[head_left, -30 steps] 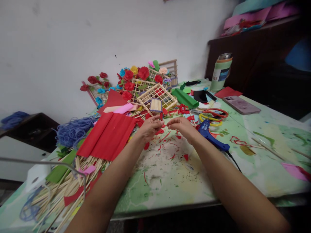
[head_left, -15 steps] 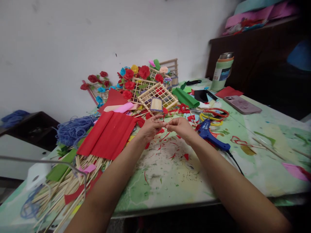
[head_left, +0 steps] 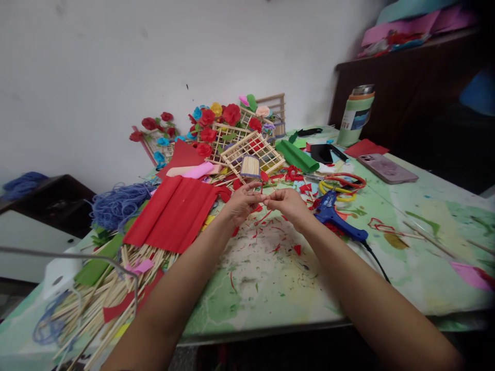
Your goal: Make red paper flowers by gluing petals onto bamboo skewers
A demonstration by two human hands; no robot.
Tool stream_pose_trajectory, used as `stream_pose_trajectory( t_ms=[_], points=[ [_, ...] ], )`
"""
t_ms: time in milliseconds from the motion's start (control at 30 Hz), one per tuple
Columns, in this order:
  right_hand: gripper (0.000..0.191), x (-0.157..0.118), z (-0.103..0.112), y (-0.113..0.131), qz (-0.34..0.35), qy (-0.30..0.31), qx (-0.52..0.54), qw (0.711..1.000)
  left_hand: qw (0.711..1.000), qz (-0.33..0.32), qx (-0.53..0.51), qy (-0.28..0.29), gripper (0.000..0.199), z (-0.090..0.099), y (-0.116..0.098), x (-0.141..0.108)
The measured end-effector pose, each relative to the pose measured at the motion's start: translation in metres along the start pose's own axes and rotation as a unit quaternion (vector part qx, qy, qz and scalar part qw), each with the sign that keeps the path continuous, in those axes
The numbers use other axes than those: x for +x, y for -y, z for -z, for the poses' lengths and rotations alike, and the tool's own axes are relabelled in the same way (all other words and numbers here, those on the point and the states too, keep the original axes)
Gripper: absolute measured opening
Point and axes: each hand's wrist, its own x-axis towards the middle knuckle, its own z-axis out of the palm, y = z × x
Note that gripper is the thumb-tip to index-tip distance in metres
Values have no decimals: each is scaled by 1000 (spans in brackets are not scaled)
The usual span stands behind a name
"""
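While the hands (head_left: 240,205) (head_left: 289,204) touch, scrap-flecked tabletop (head_left: 270,296) stretches to its near edge (head_left: 266,334).

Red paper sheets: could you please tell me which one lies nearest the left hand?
The large, creased, rectangular red sheet, partly over wooden sticks; the others lie farther from the left hand and look smaller.

Green bottle (head_left: 351,123) near mauve phone (head_left: 386,168)
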Motion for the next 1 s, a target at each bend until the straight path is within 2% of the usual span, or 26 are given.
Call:
stream_pose_trajectory(
  t_ms=[167, 333, 500, 667, 833, 1000],
  points=[
    [15, -2, -1, 2, -6, 2, 18, 1000, 1000, 26, -8, 7, 56, 0, -4, -2],
    [16, -8, 0, 13, -38, 23, 118, 992, 997, 63, -39, 33, 47, 5, -11, -4],
    [16, -9, 0, 17, -52, 53, 183, 980, 997, 46, -35, 47, 52, 7, -14, -3],
    [15, -9, 0, 14, -63, 55, 179, 980, 997, 30, -39, 58, 51, 7, -15, -4],
    [15, -11, -2, 15, -68, 47, 151, 985, 995, 31, -9, 95, 58, 8, -16, -5],
    [13, -11, -2, 15, -52, 49, 130, 989, 996, 18, 7, 92, 54, 7, -14, -4]
  ],
)
